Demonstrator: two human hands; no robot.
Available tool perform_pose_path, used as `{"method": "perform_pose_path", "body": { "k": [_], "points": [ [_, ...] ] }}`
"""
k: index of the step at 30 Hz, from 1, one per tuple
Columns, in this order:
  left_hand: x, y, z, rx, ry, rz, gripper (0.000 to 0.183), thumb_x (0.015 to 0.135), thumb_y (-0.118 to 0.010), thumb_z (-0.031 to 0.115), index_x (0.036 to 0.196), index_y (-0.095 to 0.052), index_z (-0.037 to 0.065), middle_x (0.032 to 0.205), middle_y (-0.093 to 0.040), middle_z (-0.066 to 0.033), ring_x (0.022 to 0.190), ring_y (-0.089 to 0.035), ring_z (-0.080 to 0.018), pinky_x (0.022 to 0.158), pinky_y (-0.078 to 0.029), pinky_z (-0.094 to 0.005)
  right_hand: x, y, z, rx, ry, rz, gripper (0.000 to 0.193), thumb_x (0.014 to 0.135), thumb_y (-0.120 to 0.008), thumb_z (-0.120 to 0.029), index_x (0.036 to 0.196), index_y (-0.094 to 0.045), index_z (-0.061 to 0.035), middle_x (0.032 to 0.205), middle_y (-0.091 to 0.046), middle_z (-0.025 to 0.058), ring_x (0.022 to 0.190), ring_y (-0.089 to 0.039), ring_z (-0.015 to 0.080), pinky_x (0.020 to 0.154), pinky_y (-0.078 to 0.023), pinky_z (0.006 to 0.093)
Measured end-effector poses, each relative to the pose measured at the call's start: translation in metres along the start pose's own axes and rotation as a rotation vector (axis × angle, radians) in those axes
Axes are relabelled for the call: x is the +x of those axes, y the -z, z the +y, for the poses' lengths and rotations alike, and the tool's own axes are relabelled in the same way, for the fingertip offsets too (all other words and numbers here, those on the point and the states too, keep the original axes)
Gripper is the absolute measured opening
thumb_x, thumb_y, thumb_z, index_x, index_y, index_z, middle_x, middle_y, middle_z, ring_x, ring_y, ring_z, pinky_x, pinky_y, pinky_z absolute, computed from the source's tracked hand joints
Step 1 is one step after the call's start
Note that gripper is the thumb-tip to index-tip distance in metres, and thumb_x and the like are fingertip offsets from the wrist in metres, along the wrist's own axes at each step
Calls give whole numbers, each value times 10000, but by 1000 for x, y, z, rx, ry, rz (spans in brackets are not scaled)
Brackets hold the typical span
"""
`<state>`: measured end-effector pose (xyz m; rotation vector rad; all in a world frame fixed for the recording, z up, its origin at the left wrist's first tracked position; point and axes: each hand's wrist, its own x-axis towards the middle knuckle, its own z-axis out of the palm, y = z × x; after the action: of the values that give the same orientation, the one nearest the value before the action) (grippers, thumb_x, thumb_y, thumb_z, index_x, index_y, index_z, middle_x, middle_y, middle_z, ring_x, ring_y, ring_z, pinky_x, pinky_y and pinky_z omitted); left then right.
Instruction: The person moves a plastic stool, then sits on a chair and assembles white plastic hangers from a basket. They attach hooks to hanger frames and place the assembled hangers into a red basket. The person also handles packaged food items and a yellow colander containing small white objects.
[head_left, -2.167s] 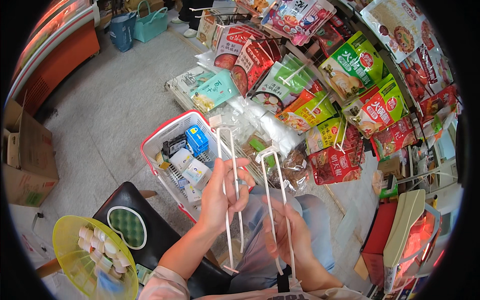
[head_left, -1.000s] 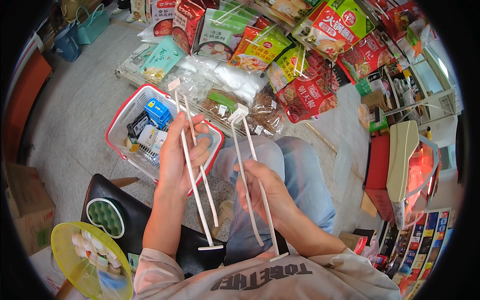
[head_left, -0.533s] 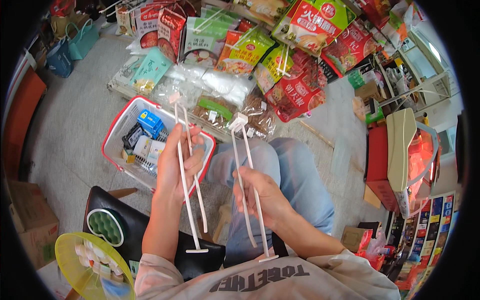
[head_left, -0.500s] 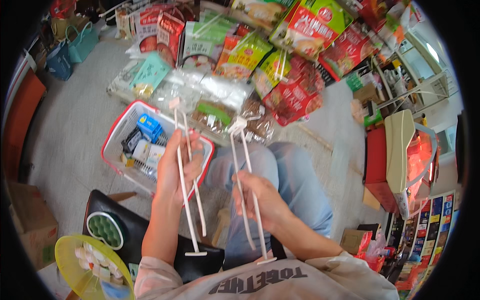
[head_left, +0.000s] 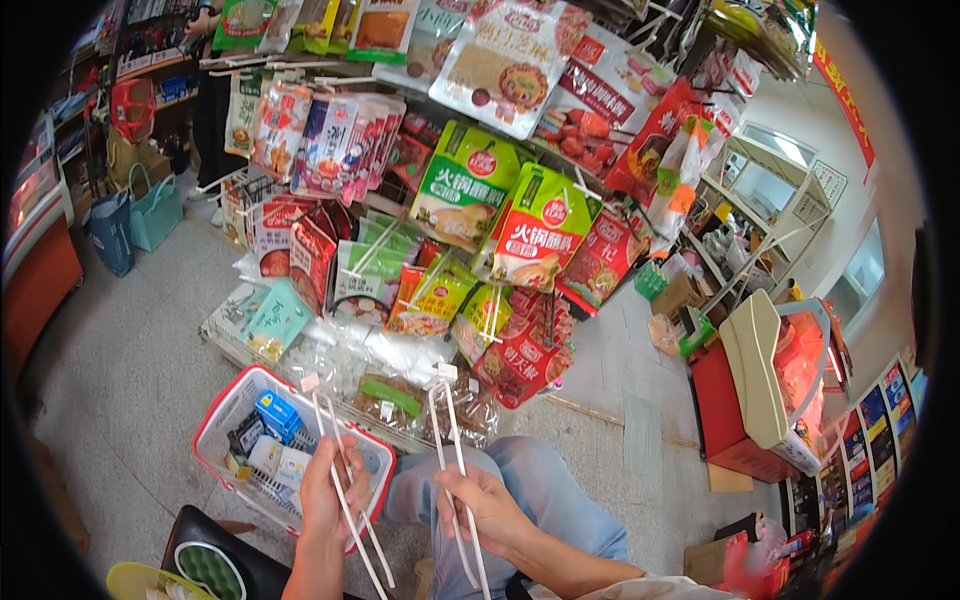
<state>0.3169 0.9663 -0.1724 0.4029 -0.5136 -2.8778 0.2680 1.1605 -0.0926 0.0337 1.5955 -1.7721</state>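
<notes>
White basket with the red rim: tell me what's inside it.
Inside the basket are a blue box, a dark package and white boxes. The left hand hides part of the basket's right side, so anything behind it, or underneath the boxes, cannot be seen.

The shopping basket [head_left: 240, 402] stands on the floor [head_left: 130, 400], left of the person's knees [head_left: 545, 490] and before the near edge of the rack's bottom shelf [head_left: 228, 345]. In it, a carton [head_left: 277, 415] lies toward the far wall, boxes [head_left: 268, 456] nearer. A pouch [head_left: 278, 318] lies at the shelf's left end; packs [head_left: 390, 397] lie along its near edge, below hanging pouches [head_left: 465, 185]. One display hook [head_left: 311, 382] is in the left hand [head_left: 332, 492], before the basket's right side; another hook [head_left: 446, 371] is in the right hand [head_left: 487, 508], before the knees. Nearer than the basket stands a stool [head_left: 258, 550].
</notes>
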Motion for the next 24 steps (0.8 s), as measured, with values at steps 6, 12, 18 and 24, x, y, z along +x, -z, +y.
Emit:
{"method": "perform_pose_path", "body": {
  "k": [6,12,18,24],
  "points": [
    [-5,-1,0,37,-21,0,368,1039,-469,375,1068,-623,41,748,-603,-41,407,-367,-84,316,-220,-232,-2,-9,-14,-26,30,-55,291,1001,-574,-341,904,-526,-71,680,-603,14,504,-575,110,421,-400,222],
    [-6,-2,3,53,42,-56,384,1017,-517,391,1087,-618,27,743,-606,-49,416,-365,-76,329,-224,-218,-1,-8,-17,4,65,-40,257,976,-616,-325,1023,-555,-80,695,-624,46,517,-619,147,373,-398,230],
    [-5,1,11,6,72,-108,396,1008,-538,385,1108,-612,10,769,-622,-63,427,-372,-81,349,-235,-220,0,-11,-22,-38,77,-15,257,982,-603,-320,1032,-555,-72,694,-620,53,512,-610,154,370,-400,235],
    [-1,4,14,-10,66,-104,383,1007,-534,360,1129,-612,6,782,-622,-73,436,-374,-86,361,-245,-227,5,-18,-38,-37,47,-7,247,990,-585,-296,1023,-531,-58,703,-619,52,543,-607,160,429,-406,253]
  ]
}}
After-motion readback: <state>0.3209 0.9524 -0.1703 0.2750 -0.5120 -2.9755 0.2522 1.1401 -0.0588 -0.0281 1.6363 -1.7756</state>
